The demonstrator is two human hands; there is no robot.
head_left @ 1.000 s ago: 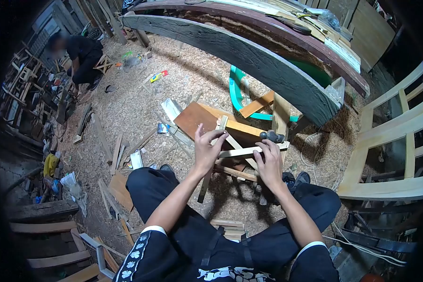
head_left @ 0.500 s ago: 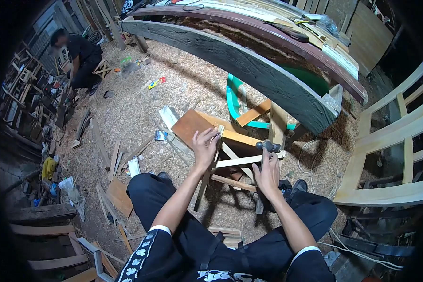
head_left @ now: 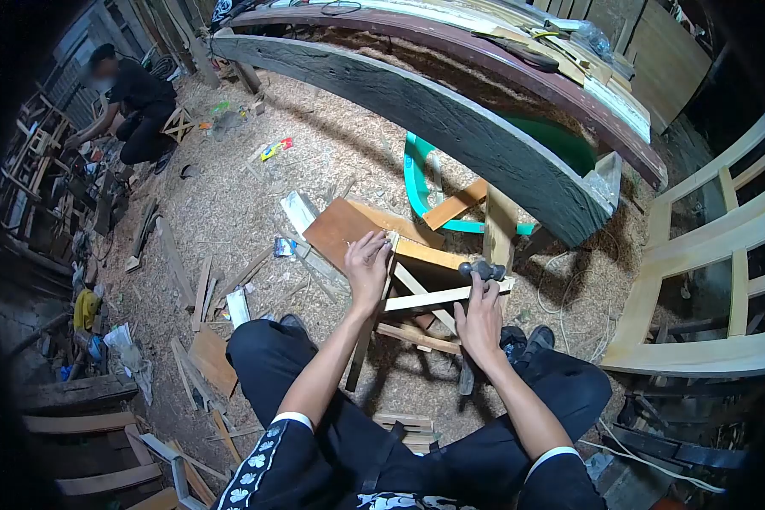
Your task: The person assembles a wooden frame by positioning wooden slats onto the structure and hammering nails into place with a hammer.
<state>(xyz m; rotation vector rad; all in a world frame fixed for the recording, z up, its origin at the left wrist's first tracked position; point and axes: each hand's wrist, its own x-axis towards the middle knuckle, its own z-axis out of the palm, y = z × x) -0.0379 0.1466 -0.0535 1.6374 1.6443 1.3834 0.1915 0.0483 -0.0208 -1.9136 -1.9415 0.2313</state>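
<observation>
A small wooden frame of pale crossed strips (head_left: 425, 297) stands tilted between my knees, joined to brown boards. My left hand (head_left: 368, 268) is at the frame's upper left corner, its fingertips pinched together beside the light strip end; whatever they hold is too small to make out. In my right hand (head_left: 482, 327) is a hammer (head_left: 482, 270), its dark metal head just above my fingers and over the frame's right end. Most of the hammer's handle is hidden by the hand. A reddish-brown panel (head_left: 331, 229) lies just beyond my left hand.
A long dark beam (head_left: 416, 110) crosses ahead, beside a bench loaded with boards. Under it lies a turquoise curved piece (head_left: 416, 178). A pale slatted wooden frame (head_left: 654, 297) stands at right. Wood scraps and shavings cover the floor. Another person (head_left: 140, 106) crouches at far left.
The hammer and both hands have barely shifted against the frame. My view has turned slightly. At far left, the other person's head has lifted and an arm now reaches out leftward.
</observation>
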